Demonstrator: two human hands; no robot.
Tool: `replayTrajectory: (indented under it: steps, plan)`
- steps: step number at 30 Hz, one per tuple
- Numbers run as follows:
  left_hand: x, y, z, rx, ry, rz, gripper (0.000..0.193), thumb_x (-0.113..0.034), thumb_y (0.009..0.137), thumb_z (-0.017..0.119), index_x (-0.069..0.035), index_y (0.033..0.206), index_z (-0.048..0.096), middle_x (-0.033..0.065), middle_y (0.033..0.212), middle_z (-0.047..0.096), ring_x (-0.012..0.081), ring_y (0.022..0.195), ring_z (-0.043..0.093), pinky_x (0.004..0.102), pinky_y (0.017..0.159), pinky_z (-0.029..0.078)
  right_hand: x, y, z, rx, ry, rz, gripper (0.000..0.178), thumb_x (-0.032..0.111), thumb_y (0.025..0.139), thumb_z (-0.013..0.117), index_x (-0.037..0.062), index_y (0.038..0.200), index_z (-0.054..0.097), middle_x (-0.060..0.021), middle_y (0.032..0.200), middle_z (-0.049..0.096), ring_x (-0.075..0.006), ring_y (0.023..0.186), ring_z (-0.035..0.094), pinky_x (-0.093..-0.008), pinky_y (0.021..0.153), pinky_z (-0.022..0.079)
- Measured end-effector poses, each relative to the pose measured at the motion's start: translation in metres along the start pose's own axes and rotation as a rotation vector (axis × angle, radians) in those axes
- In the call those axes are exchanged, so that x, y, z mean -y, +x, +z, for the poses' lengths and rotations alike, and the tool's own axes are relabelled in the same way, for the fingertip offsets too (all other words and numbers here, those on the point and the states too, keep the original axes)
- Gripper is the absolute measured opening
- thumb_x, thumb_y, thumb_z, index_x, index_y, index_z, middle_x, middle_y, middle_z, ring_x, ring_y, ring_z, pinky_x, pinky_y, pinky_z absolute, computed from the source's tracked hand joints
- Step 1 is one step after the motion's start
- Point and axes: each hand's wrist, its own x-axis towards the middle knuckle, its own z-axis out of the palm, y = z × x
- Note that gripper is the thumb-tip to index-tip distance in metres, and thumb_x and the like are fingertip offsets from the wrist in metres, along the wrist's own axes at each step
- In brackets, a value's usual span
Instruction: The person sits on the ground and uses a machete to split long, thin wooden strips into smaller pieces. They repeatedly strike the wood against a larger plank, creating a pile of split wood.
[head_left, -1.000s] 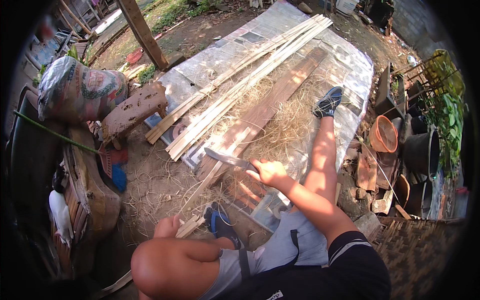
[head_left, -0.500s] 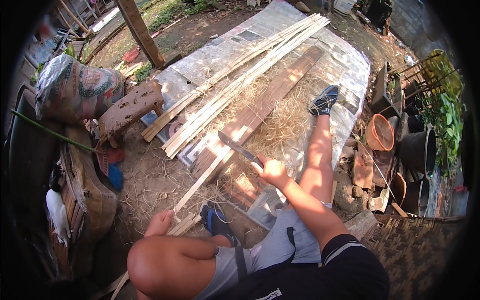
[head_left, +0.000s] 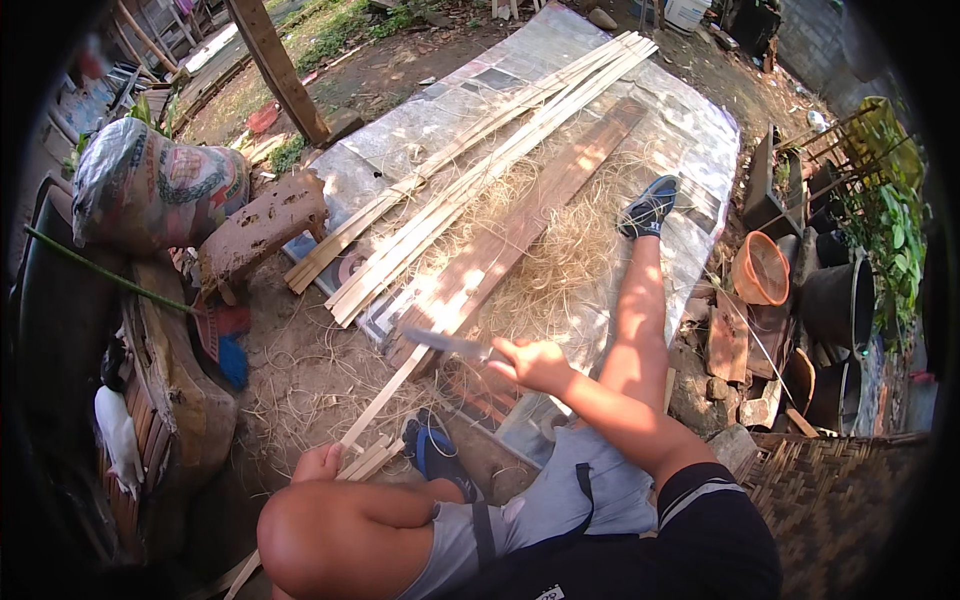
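Observation:
My right hand (head_left: pixel 537 366) is closed round the handle of a knife (head_left: pixel 446 343). Its blade, slightly blurred, lies across a pale wooden or bamboo strip (head_left: pixel 388 397) near the lower end of a dark plank (head_left: pixel 535 215). By my left knee, my left hand (head_left: pixel 318 462) grips that same strip, which slants up onto the plank; my knee partly hides the fingers. Several more short strip ends (head_left: pixel 370 458) show beside my left hand. Curly, thin shavings (head_left: pixel 575 255) lie heaped along the plank's right side.
Long pale strips (head_left: pixel 490 175) lie in bundles on a worn sheet (head_left: pixel 690 120). My legs flank the plank. Left are a stuffed sack (head_left: pixel 150 185), a pitted block (head_left: pixel 262 225) and a white animal (head_left: pixel 118 440); right, an orange bucket (head_left: pixel 762 268) and black pots (head_left: pixel 838 300).
My right hand has drawn the knife down and left along the strip, closer to my left hand. The blade has turned flatter. My left hand stays nearly where it was.

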Motion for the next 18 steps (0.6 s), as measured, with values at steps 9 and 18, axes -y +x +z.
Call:
replayTrajectory:
  steps: [9, 18]
  plan:
    - [-0.03, -0.013, -0.006, -0.05, -0.035, -0.101, 0.048, -0.041, 0.109, 0.049, -0.005, 0.081, 0.064, 0.0011, 0.061, 0.054, 0.0121, 0.058, 0.049, 0.0363, 0.057, 0.042, -0.041, 0.007, -0.015, 0.041, 0.033, 0.239, 0.046, 0.056, 0.097, 0.061, 0.0151, 0.118, 0.066, -0.0149, 0.076, 0.073, -0.0345, 0.069, 0.073, -0.0455, 0.061, 0.059]
    - [-0.039, -0.006, -0.01, 0.037, 0.005, -0.151, 0.049, -0.04, 0.109, 0.048, -0.001, 0.086, 0.065, 0.006, 0.065, 0.06, 0.0189, 0.061, 0.052, 0.0413, 0.061, 0.044, -0.103, 0.01, 0.021, -0.265, 0.081, 0.645, 0.042, 0.054, 0.098, 0.06, 0.0168, 0.115, 0.068, -0.0128, 0.064, 0.067, -0.0298, 0.059, 0.07, -0.0414, 0.054, 0.056]
